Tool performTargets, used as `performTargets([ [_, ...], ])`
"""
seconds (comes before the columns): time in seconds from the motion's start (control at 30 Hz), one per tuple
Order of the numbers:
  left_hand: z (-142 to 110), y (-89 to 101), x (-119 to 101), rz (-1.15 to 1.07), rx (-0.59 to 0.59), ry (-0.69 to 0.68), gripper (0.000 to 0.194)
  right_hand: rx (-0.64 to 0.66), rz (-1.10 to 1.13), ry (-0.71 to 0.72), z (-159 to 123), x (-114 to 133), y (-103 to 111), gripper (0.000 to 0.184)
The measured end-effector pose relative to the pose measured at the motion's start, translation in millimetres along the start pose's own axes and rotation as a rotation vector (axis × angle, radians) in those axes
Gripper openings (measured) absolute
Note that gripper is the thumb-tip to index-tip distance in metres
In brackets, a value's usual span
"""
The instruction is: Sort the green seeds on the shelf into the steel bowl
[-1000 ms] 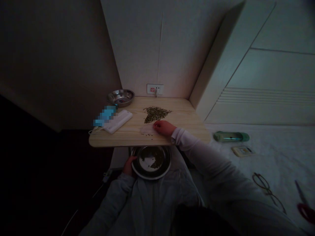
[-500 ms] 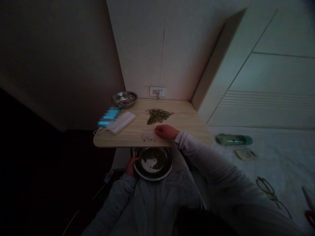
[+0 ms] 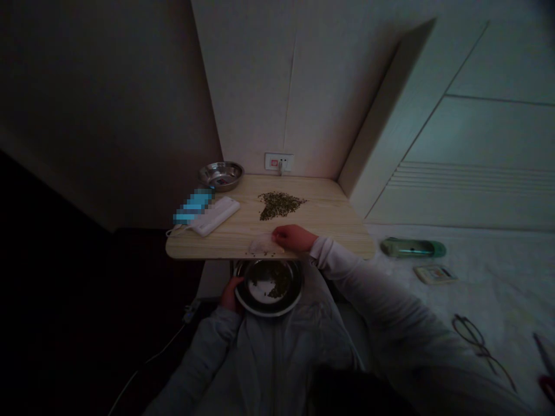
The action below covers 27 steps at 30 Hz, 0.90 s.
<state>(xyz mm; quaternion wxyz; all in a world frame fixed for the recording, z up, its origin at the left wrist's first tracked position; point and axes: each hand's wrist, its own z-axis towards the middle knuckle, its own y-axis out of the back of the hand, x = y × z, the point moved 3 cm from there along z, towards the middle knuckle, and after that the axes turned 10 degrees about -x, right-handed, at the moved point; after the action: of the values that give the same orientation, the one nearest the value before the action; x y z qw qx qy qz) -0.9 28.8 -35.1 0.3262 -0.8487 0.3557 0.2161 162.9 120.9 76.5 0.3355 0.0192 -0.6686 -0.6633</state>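
Note:
My right hand [image 3: 295, 238] is closed on a thin, translucent plastic piece [image 3: 261, 243], which stands low over the near edge of the wooden table [image 3: 321, 222]. A few loose grains lie along its lower edge. Farther back on the tabletop spreads a pile of small greenish grains, like mung beans [image 3: 281, 205]. Below the table edge, my left hand [image 3: 231, 293] grips the left rim of a metal basin [image 3: 269, 312] at my lap. More of the same grains lie in that basin, around a bare shiny patch. The left fingers are partly hidden by the rim.
An empty metal bowl [image 3: 221, 175] stands at the table's back left. Nearby lie a phone with a blurred screen [image 3: 193, 206] and a white power bank [image 3: 215, 216] with a cable. A green bottle [image 3: 413, 248], a small card-like packet [image 3: 435, 274], glasses [image 3: 468, 330] and scissors [image 3: 543, 350] lie on the white bedding.
The plastic piece has moved slightly toward the near table edge with my right hand, bringing a few grains along. My left hand stays on the basin. The view has shifted a little.

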Motion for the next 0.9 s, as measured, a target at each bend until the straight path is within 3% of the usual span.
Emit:
performTargets([
  [0.17, 1.1, -0.5, -0.4, -0.005, 0.004, -0.004, 0.002, 0.016, 0.016, 0.006, -2.8, 1.5, -1.4, 0.028],
  [0.4, -7.9, -5.0, -6.9, -0.078, -0.09, 0.04, 0.015, 0.034, 0.055, 0.016, -7.7, 2.5, -4.6, 0.026],
  [0.6, -7.1, -2.2, -9.6, -0.078, -0.093, 0.031, 0.016, 0.081, 0.222, 0.013, -10.3, 1.7, -8.2, 0.023],
  [0.73, -4.5, 2.2, -10.6, -0.095, -0.127, 0.007, 0.02, 0.004, 0.301, -0.015, 1.3, -1.1, -8.5, 0.024],
  [0.9, -3.5, 8.5, -13.2, -0.084, -0.149, 0.024, 0.019, -0.071, 0.178, -0.052, 29.3, 8.8, -16.7, 0.024],
])
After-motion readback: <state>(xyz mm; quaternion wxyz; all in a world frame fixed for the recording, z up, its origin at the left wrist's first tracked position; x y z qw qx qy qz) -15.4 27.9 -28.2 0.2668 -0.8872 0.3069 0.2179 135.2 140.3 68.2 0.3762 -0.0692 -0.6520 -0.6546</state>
